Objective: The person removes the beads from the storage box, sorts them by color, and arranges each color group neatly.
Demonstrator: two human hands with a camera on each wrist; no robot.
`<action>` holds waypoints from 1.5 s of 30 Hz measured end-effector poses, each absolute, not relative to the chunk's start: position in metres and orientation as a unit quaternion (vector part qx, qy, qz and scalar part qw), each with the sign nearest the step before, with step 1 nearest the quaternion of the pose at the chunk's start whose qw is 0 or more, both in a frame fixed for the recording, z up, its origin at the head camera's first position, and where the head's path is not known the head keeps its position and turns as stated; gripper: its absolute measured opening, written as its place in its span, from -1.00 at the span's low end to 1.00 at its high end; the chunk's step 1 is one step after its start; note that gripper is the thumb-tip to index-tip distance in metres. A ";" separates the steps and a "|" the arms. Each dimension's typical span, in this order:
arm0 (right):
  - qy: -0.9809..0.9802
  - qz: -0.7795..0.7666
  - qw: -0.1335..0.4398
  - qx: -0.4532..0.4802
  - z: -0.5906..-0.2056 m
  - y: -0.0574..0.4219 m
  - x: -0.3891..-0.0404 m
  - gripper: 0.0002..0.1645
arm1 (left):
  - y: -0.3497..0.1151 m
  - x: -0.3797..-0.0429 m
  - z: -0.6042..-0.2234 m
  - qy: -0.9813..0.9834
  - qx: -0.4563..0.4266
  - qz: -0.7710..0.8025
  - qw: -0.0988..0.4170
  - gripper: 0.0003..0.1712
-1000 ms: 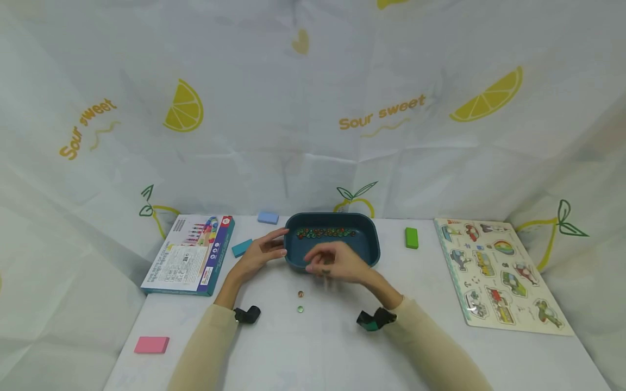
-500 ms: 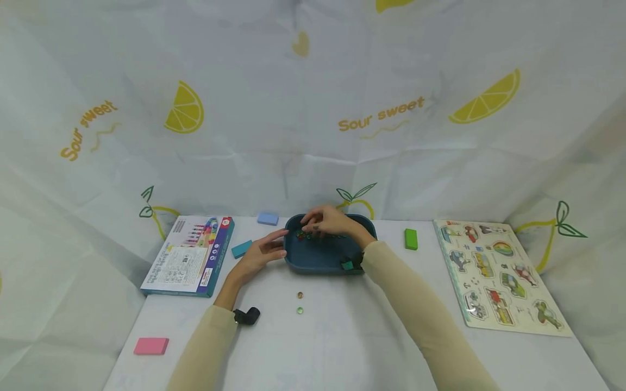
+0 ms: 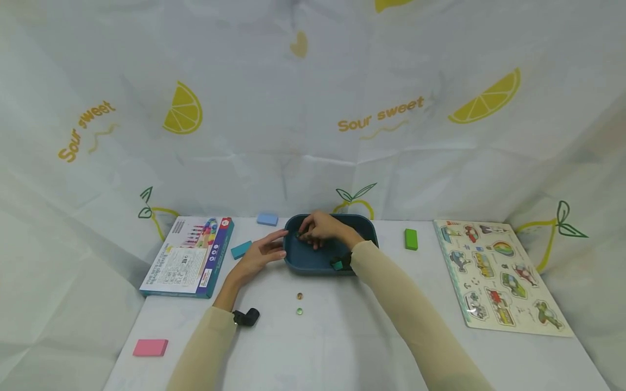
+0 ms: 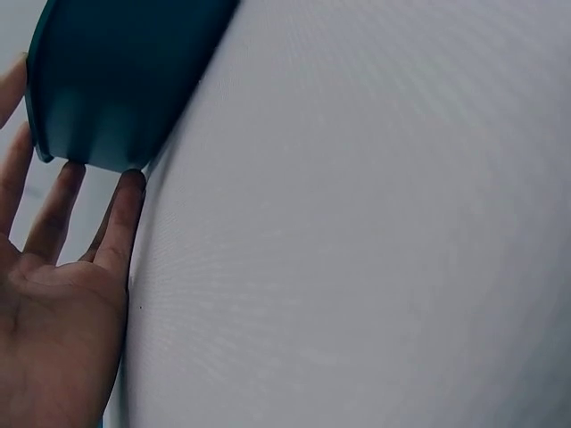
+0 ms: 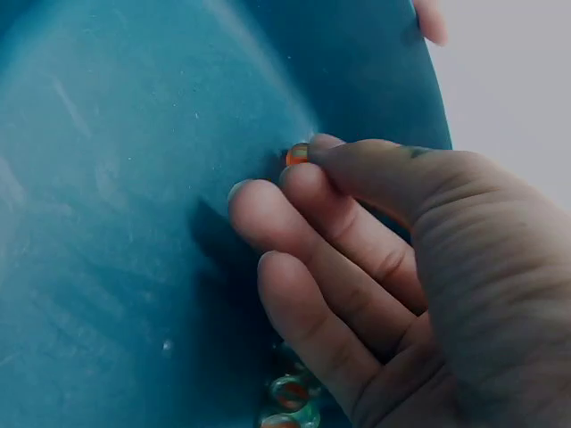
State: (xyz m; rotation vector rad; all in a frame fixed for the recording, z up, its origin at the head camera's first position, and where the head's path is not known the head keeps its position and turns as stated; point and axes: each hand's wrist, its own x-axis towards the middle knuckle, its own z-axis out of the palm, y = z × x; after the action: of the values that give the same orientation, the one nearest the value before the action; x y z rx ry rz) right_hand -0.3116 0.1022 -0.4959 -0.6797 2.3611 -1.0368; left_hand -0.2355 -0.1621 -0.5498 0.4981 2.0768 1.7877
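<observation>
A dark blue tray (image 3: 305, 262) stands at the back middle of the table. My right hand (image 3: 323, 227) reaches into its left part, and its thumb and forefinger pinch an orange glass marble (image 5: 297, 154) close over the tray floor. Several green and orange marbles (image 5: 290, 390) lie in the tray beneath that hand, mostly hidden by it in the head view. My left hand (image 3: 259, 256) touches the tray's left end with extended fingertips (image 4: 131, 183). In front of the tray, an amber marble (image 3: 300, 296) and a green marble (image 3: 299, 311) lie on the table.
Left of the tray are a boxed set (image 3: 188, 255), a teal block (image 3: 241, 249), a light blue block (image 3: 267, 219) and a pink block (image 3: 150, 347). To the right are a green block (image 3: 411, 239) and a picture puzzle board (image 3: 504, 277). A printed cloth hangs behind.
My right hand has moved from the tray's front edge to its back left, now covering the marbles there. My left hand has stayed at the tray's left end.
</observation>
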 end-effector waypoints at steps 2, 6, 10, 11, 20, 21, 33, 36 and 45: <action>0.864 -0.371 0.232 -0.248 -0.497 0.101 -0.311 -0.78 | -0.162 -0.235 -0.549 0.735 0.177 0.630 0.175 -0.27; 0.868 -0.367 0.229 -0.246 -0.499 0.099 -0.311 -0.79 | -0.162 -0.236 -0.549 0.735 0.178 0.630 0.175 -0.27; 0.871 -0.362 0.227 -0.244 -0.501 0.098 -0.310 -0.81 | -0.162 -0.237 -0.550 0.735 0.176 0.630 0.175 -0.27; 0.872 -0.360 0.227 -0.243 -0.501 0.098 -0.310 -0.82 | -0.162 -0.238 -0.550 0.735 0.175 0.631 0.176 -0.27; 0.884 -0.334 0.219 -0.243 -0.504 0.097 -0.309 -0.86 | -0.163 -0.238 -0.553 0.736 0.178 0.630 0.172 -0.28; 0.885 -0.333 0.217 -0.244 -0.504 0.097 -0.308 -0.87 | -0.163 -0.238 -0.553 0.736 0.179 0.630 0.172 -0.28; 0.852 -0.405 0.200 -0.264 -0.477 0.110 -0.292 -0.81 | -0.163 -0.236 -0.554 0.730 0.180 0.636 0.175 -0.27; 0.842 -0.427 0.185 -0.275 -0.471 0.116 -0.275 -0.81 | -0.163 -0.236 -0.552 0.733 0.181 0.633 0.171 -0.27; 0.815 -0.469 0.184 -0.288 -0.475 0.126 -0.182 -0.81 | -0.162 -0.236 -0.552 0.735 0.183 0.632 0.162 -0.27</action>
State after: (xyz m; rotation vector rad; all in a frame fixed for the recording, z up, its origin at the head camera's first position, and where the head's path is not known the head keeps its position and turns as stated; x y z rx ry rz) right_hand -0.1824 0.1257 -0.4751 -0.8110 2.2973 -1.3212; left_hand -0.2365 -0.1621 -0.5520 0.5237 2.0985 1.8046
